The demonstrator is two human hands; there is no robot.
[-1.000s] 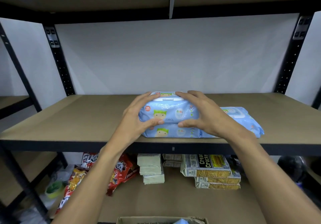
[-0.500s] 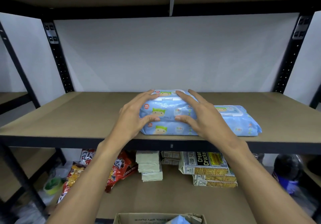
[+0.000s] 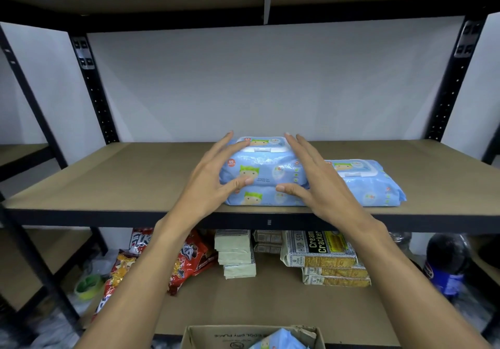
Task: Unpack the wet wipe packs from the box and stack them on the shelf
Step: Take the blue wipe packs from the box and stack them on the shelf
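Left hand [image 3: 213, 180] and right hand [image 3: 319, 183], fingers straight and spread, flank the top pale-blue plastic wet wipe pack [image 3: 266, 164], thumbs touching its front. It sits on a second pack [image 3: 265, 197] near the brown board shelf [image 3: 135, 180] edge; a third pack [image 3: 373, 183] lies at 3 o'clock, the cardboard box [image 3: 211, 335] at 6 o'clock. An uneven release could slide the slick top pack off
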